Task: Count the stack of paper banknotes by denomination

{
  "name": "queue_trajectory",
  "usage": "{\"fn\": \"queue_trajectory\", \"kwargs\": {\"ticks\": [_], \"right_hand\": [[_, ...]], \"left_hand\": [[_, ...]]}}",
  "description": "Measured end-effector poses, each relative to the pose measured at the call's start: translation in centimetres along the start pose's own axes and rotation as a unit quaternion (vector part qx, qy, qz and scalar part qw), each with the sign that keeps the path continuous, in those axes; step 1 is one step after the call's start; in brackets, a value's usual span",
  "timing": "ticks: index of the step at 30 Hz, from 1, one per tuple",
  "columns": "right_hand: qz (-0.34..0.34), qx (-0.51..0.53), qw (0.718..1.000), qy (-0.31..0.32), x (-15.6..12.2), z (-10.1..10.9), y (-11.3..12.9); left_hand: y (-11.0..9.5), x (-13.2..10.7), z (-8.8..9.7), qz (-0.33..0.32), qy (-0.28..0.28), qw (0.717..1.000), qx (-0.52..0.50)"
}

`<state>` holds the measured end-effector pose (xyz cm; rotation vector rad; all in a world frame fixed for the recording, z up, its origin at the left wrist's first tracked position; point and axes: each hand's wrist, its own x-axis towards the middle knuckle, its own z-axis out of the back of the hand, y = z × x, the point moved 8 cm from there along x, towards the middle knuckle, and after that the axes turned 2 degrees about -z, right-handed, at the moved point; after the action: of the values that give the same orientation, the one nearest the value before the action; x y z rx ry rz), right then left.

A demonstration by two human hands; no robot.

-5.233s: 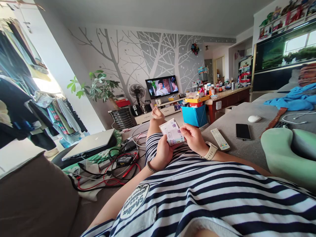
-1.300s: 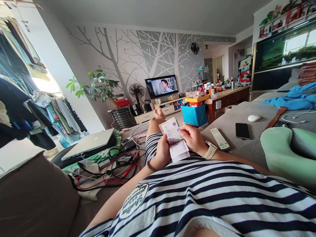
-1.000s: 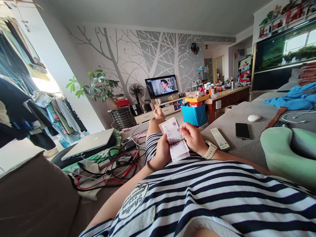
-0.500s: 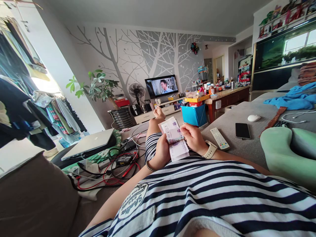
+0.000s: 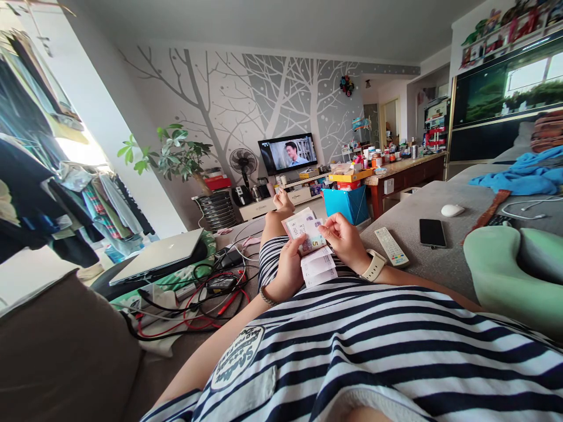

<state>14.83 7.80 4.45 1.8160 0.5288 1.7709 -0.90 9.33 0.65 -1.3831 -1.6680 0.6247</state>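
A small stack of banknotes (image 5: 313, 237), pale with purple print and a "5" showing, is held above my lap. My left hand (image 5: 288, 266) is closed round the lower left side of the stack, its thumb lying across the front. Folded ends of the notes (image 5: 319, 269) hang below that thumb. At the upper right edge, my right hand (image 5: 345, 237) pinches a note between thumb and fingers; a pale watch band is on that wrist. How many notes there are cannot be made out.
Right of my hands, a white remote control (image 5: 391, 247), a black phone (image 5: 433, 233) and a white mouse (image 5: 453, 210) lie on the grey sofa. A green neck pillow (image 5: 497, 264) is nearer me. Tangled cables (image 5: 215, 293) and a closed laptop (image 5: 158, 255) are at left.
The front note has shifted, and a "5" now shows beside my left thumb. My right hand has risen slightly at the notes' edge. The hanging ends sit differently.
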Motion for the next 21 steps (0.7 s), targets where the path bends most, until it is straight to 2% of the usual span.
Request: {"fn": "queue_trajectory", "kwargs": {"ticks": [5, 8, 13, 21], "right_hand": [[-0.024, -0.012, 1.0, -0.012, 0.3, 0.0, -1.1], [-0.012, -0.02, 1.0, -0.007, 0.3, -0.1, -1.1], [0.003, -0.022, 1.0, -0.007, 0.1, -0.1, -0.7], [0.044, -0.002, 0.999, 0.023, -0.4, -0.2, 1.4]], "left_hand": [[-0.1, -0.5, -0.5, 0.0, 0.0, 1.0, 0.004], [0.0, -0.7, -0.7, 0.004, 0.006, 1.0, 0.006], [0.2, -0.3, -0.5, 0.0, 0.001, 1.0, -0.009], [0.2, -0.1, -0.5, -0.007, 0.014, 1.0, -0.003]]}}
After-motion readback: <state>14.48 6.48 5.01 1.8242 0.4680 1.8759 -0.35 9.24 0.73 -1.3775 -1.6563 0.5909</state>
